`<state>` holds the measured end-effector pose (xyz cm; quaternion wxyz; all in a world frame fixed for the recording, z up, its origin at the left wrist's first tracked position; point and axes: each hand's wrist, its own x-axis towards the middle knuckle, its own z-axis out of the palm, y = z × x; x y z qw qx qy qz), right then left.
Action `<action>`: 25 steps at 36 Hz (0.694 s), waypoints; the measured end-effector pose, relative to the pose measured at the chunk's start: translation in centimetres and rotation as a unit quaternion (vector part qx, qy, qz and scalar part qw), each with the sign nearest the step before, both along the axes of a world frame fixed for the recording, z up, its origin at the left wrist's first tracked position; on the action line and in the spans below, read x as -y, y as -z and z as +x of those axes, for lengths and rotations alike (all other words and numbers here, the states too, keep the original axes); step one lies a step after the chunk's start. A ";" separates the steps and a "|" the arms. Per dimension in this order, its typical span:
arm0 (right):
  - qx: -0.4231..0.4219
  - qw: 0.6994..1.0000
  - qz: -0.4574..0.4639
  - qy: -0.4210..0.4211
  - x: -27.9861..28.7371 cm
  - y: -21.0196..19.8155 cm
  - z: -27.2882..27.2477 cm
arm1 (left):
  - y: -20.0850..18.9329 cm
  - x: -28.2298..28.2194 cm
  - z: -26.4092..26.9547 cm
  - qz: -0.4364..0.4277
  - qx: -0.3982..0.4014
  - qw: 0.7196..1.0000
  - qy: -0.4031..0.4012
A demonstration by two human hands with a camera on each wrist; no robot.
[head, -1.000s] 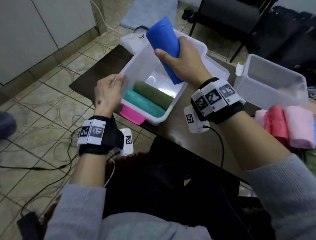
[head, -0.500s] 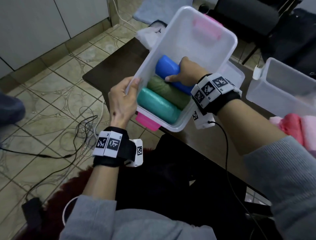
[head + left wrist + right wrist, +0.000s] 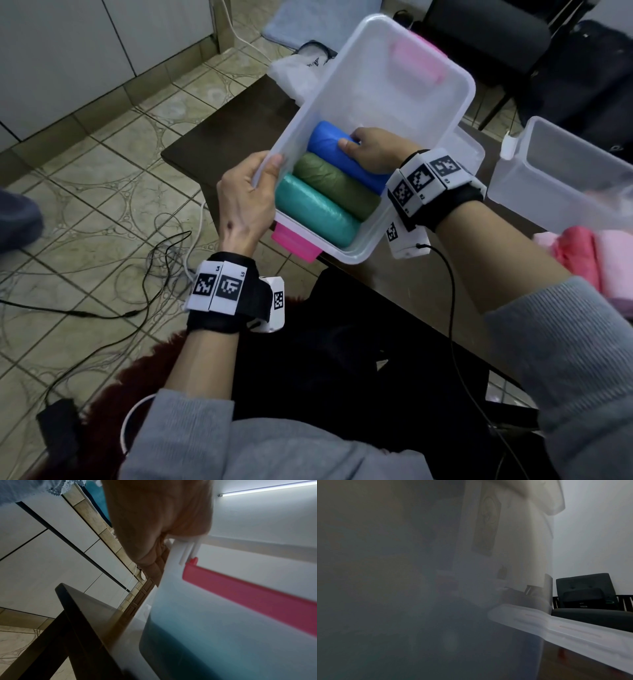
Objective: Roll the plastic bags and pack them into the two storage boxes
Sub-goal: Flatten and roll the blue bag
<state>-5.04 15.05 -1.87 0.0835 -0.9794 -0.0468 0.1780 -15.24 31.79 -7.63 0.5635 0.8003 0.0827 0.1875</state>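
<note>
Since a moment ago the blue roll point(image 3: 346, 156) has gone from up in the air down into the clear box point(image 3: 455, 102); now it lies flat next to the green roll point(image 3: 334, 185), and the teal roll point(image 3: 313, 210) lies on the other side of the green one; all three touch side by side at the near end of the box; the far end of the box holds nothing. The right hand point(image 3: 373, 149) is down inside the box with its fingers curled round the blue roll; the left hand point(image 3: 246, 202) pinches the box's left rim, thumb on the inside; the box is tipped up toward the person, its near end out past the edge of the dark table point(image 3: 233, 133); a pink clip point(image 3: 294, 241) sticks out at the near end and another pink clip point(image 3: 416, 60) sits at the far end.

To the right a second clear box point(image 3: 561, 178) stands on the table; just in front of it lie pink rolls point(image 3: 596, 260); a white bag point(image 3: 291, 73) lies behind the first box; a dark chair point(image 3: 486, 41) stands past the table; cables point(image 3: 154, 240) lie on the tiled floor.
</note>
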 end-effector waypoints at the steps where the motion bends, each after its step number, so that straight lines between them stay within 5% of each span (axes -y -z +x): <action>1: 0.011 1.000 -0.001 0.001 -0.1 0.1 -0.1 | 0.0 0.0 0.1 0.002 -0.003 1.000 0.001; 15: -0.022 0.995 0.018 -0.091 -1.0 1.6 -0.5 | -0.1 -0.1 0.4 0.010 -0.008 1.000 -0.011; 18: 0.115 0.980 0.133 -0.091 -1.1 0.8 -0.9 | -0.3 0.1 0.7 0.024 -0.016 1.000 -0.008; 20: 0.273 0.935 0.212 -0.077 -1.0 0.2 -1.8 | -0.3 0.2 0.8 0.025 -0.020 0.999 -0.008; 23: 0.467 0.857 0.215 -0.012 -0.5 0.0 -3.3 | -0.2 0.3 0.9 0.023 -0.026 0.999 -0.001; 25: 0.512 0.834 0.196 0.056 -0.1 0.4 -4.2 | -0.3 0.4 1.0 0.028 -0.028 0.999 0.000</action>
